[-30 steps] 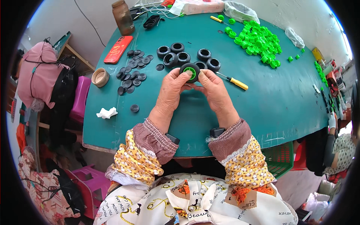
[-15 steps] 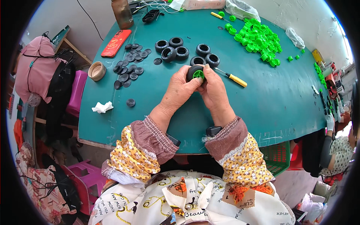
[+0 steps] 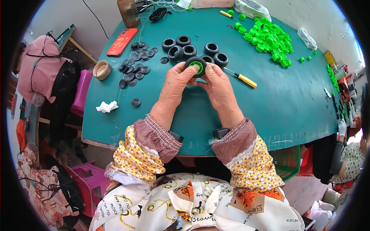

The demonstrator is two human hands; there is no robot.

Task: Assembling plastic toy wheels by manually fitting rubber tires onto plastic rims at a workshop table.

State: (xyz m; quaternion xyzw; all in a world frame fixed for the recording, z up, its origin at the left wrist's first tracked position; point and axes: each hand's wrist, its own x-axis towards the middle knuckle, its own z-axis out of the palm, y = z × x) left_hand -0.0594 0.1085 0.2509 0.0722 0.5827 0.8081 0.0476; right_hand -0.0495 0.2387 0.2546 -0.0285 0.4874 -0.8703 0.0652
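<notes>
A green table (image 3: 293, 104) curves across the room in front of you, its near edge just above your lap. Your forearms come up over that edge, slanting inward so that your hands nearly meet above the middle. Both are grasping one wheel, a black tyre with a green hub (image 3: 198, 64), which sits between your fingertips, just on the near side of the loose tyres (image 3: 175, 52).

Your left hand (image 3: 172, 86) reaches up from the left, its thumb laid across the hub's face and its fingers bent behind the wheel. Your right hand (image 3: 220, 90) pinches the tyre's right side, thumb up; the fingers below point toward your left hand. Near your right hand lies a screwdriver (image 3: 246, 81) with a yellow handle. Black discs (image 3: 135, 67) are scattered to the left, and green hubs (image 3: 269, 40) are heaped at far right.
</notes>
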